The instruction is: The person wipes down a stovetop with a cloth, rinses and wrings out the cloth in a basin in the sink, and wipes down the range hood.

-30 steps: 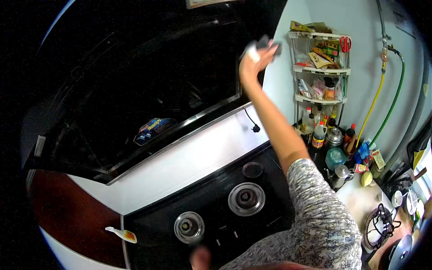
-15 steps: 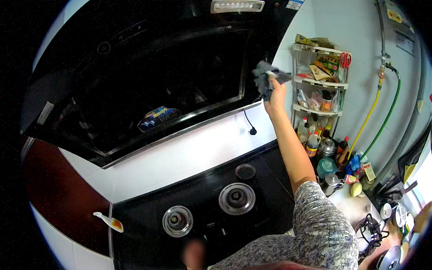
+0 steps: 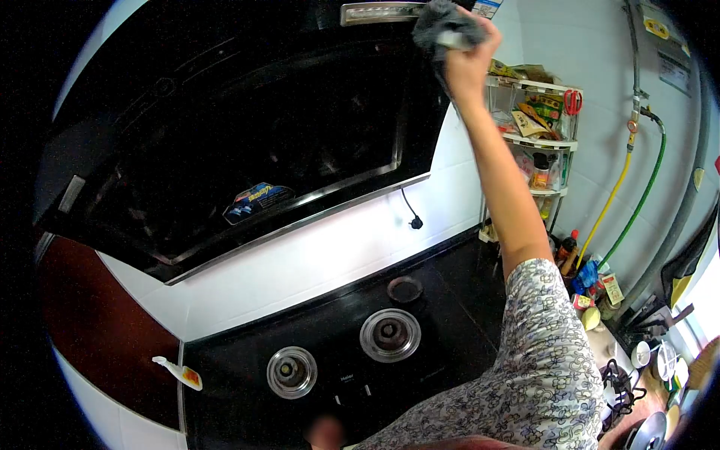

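My right hand (image 3: 471,64) is raised to the upper right corner of the black range hood (image 3: 262,112). Its fingers are closed round a dark grey cloth (image 3: 448,30), which lies against the hood beside the light strip (image 3: 379,13). A small whitish patch shows on the cloth near my fingers. At the bottom edge, a smeared skin-coloured shape seems to be my left hand (image 3: 326,433), near the front of the black cooktop (image 3: 450,375). Blur hides its fingers and anything they may hold.
Two burners (image 3: 389,334) without pan supports sit on the cooktop. A spray bottle (image 3: 178,373) lies at the left. Right of my arm stand a corner rack (image 3: 536,139) with packets and jars, a yellow hose (image 3: 607,199) and a green hose (image 3: 654,176). A plug (image 3: 416,223) hangs below the hood.
My right hand has moved up along the hood's right side with the cloth, from the lower right corner to beside the light strip. The blurred shape at the bottom sits slightly lower.
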{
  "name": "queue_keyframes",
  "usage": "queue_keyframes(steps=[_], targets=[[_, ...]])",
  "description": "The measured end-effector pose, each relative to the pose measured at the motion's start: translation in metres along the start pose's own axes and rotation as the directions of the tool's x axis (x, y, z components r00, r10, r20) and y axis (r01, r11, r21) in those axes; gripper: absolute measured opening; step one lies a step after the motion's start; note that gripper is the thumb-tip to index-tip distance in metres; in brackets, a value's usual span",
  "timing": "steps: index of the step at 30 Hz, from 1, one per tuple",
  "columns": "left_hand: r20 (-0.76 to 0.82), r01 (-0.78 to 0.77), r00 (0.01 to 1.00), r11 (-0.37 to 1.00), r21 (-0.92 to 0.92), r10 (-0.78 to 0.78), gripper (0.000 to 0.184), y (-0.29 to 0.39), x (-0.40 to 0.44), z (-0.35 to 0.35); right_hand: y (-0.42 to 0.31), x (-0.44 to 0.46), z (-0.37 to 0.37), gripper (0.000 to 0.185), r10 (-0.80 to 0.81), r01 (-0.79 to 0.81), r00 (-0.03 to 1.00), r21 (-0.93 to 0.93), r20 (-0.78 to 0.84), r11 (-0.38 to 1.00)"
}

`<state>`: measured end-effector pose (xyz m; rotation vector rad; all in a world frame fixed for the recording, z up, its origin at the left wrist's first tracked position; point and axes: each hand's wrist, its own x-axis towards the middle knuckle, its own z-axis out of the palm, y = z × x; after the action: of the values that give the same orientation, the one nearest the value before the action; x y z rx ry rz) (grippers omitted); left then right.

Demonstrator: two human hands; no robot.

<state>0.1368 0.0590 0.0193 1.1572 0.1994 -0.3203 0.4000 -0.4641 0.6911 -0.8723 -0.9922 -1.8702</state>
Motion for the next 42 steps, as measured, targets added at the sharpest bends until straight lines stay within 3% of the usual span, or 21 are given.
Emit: queue_keyframes(steps=[2, 3, 4, 7, 9, 12, 13, 15, 16, 17, 18, 20, 21, 24, 28, 32, 34, 37, 39, 41, 42], targets=[[0.156, -0.249, 0.968, 0.759, 0.601, 0.194, 0.026, -0.024, 0.019, -0.023, 0.012, -0.019, -0.01, 0.048, -0.162, 0.257, 0.966, -0.694, 0.2, 0.673], [0.369, -0.402, 0.866, 0.031, 0.915, 0.337, 0.026, -0.035, 0.03, -0.035, 0.021, -0.032, -0.015, 0.055, -0.131, 0.204, 0.979, -0.682, 0.159, 0.702], [0.527, -0.293, 0.762, -0.526, 0.799, 0.376, 0.027, -0.052, 0.042, -0.048, 0.034, -0.05, -0.022, 0.052, -0.106, 0.075, 0.994, -0.722, 0.003, 0.687], [0.605, 0.047, 0.704, -0.875, 0.481, 0.371, 0.027, -0.107, 0.085, -0.096, 0.068, -0.117, -0.055, 0.051, 0.217, -0.386, 0.922, -0.772, -0.319, 0.506], [0.585, 0.249, 0.722, -0.927, 0.279, 0.37, 0.028, -0.136, 0.115, -0.124, 0.061, -0.106, -0.047, 0.052, 0.194, -0.316, 0.949, -0.737, -0.249, 0.598], [0.677, -0.028, 0.647, -0.876, 0.482, 0.352, 0.027, -0.1, 0.112, -0.128, 0.034, -0.046, -0.008, 0.053, 0.069, -0.212, 0.954, -0.492, -0.292, 0.844], [0.77, -0.153, 0.525, -0.849, 0.505, 0.363, 0.025, -0.067, 0.098, -0.102, 0.025, -0.022, 0.005, 0.052, -0.054, -0.113, 0.963, -0.579, -0.263, 0.807], [0.733, -0.443, 0.57, -0.612, 0.655, 0.371, 0.025, -0.014, 0.075, -0.051, 0.033, 0.0, 0.01, 0.048, -0.101, -0.13, 0.949, -0.665, -0.297, 0.736], [0.547, -0.575, 0.783, 0.008, 0.818, 0.297, 0.025, 0.002, 0.068, -0.035, 0.035, 0.003, 0.009, 0.048, -0.031, -0.207, 0.939, -0.633, -0.343, 0.746], [0.299, -0.252, 0.948, 0.825, 0.507, 0.106, 0.025, 0.014, 0.062, -0.02, 0.043, -0.001, 0.006, 0.045, -0.081, -0.187, 0.922, -0.618, -0.379, 0.764], [0.197, -0.01, 0.98, 0.982, 0.189, -0.028, 0.025, 0.023, 0.053, -0.005, 0.056, -0.013, -0.001, 0.043, -0.125, -0.169, 0.901, -0.601, -0.416, 0.781], [0.212, 0.092, 0.973, 0.996, 0.012, -0.093, 0.025, 0.033, 0.039, 0.013, 0.084, -0.047, -0.019, 0.046, 0.355, -0.542, 0.668, -0.101, -0.655, 0.834], [0.223, 0.111, 0.969, 0.994, -0.023, -0.103, 0.025, 0.036, 0.036, 0.018, 0.071, -0.067, -0.023, 0.05, 0.452, -0.702, 0.576, -0.129, -0.681, 0.7], [0.226, 0.125, 0.968, 0.991, -0.047, -0.112, 0.025, 0.042, 0.03, 0.023, 0.094, -0.163, -0.021, 0.045, 0.312, -0.571, 0.748, -0.326, -0.586, 0.754], [0.209, 0.143, 0.969, 0.989, -0.045, -0.131, 0.025, 0.055, 0.02, 0.021, 0.052, -0.132, 0.006, 0.044, 0.353, -0.6, 0.775, -0.433, -0.525, 0.673], [0.196, 0.157, 0.97, 0.986, -0.048, -0.145, 0.025, 0.063, 0.018, 0.023, 0.032, -0.039, 0.03, 0.044, -0.098, -0.151, 0.927, -0.598, -0.363, 0.788], [0.186, 0.167, 0.97, 0.985, -0.048, -0.155, 0.025, 0.064, 0.021, 0.027, 0.037, -0.034, 0.023, 0.049, -0.076, -0.115, 0.942, -0.527, -0.326, 0.842], [0.177, 0.174, 0.971, 0.983, -0.055, -0.162, 0.025, 0.061, 0.028, 0.032, 0.089, -0.111, -0.013, 0.039, 0.246, -0.499, 0.782, -0.338, -0.573, 0.798], [0.173, 0.177, 0.971, 0.983, -0.052, -0.166, 0.025, 0.062, 0.035, 0.037, 0.088, -0.143, -0.053, 0.039, 0.697, -0.849, 0.492, -0.108, -0.521, 0.518], [0.179, 0.181, 0.969, 0.982, -0.047, -0.17, 0.025, 0.066, 0.042, 0.04, 0.074, -0.137, -0.058, 0.039, 0.85, -0.91, 0.321, 0.113, -0.418, 0.399], [0.18, 0.186, 0.968, 0.982, -0.043, -0.176, 0.025, 0.068, 0.044, 0.042, 0.077, -0.128, -0.046, 0.037, 0.799, -0.83, 0.386, 0.203, -0.462, 0.519]])
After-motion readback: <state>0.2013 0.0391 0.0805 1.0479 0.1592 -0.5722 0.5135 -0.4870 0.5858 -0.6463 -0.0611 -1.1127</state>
